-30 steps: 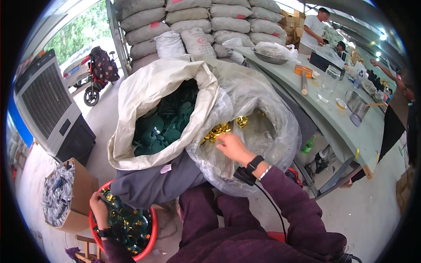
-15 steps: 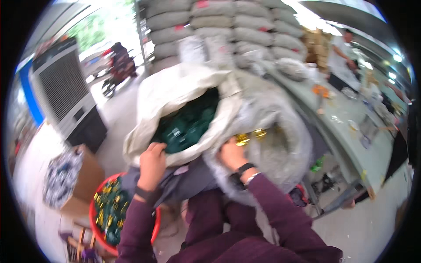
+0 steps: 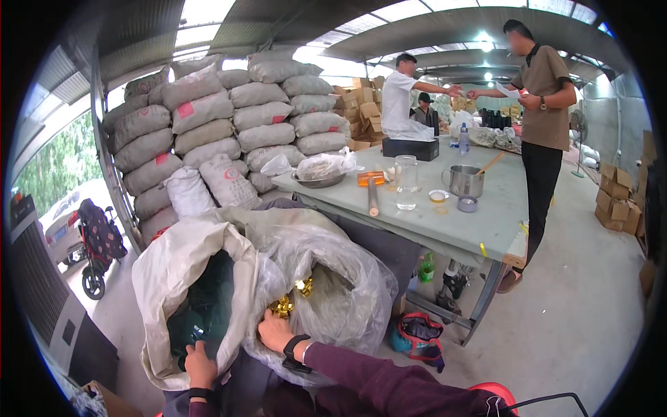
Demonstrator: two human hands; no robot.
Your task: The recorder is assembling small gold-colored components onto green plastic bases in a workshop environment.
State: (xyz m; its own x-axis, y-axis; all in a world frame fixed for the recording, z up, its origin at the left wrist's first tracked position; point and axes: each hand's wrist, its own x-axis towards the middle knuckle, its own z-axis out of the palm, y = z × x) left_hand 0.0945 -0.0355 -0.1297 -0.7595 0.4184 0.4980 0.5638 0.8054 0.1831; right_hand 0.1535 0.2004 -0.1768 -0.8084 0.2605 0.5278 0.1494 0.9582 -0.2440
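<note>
A white woven sack (image 3: pixel 156 278) stands open in front of me, with dark green, glossy pieces (image 3: pixel 208 306) inside. My left hand (image 3: pixel 200 367) is at its near rim, fingers curled inward over the dark green contents; what they pinch is hard to make out. Right beside it is another sack with a clear plastic liner (image 3: pixel 354 271). At the liner's left edge my right hand (image 3: pixel 276 332) is closed, its fingertips on a shiny gold piece (image 3: pixel 282 306). A second gold piece (image 3: pixel 304 286) lies just beyond.
Stacked full sacks (image 3: pixel 201 132) rise behind. To the right, a long table (image 3: pixel 486 222) bears a metal mug (image 3: pixel 466 182), a glass jar (image 3: pixel 406 184) and a bowl. Two people stand at it, hands nearly meeting. A bag (image 3: pixel 417 337) lies on the floor below.
My view has swung right and up, bringing the table and the people into fuller sight; the basin at my left has left the picture. Both hands remain at the same two sacks.
</note>
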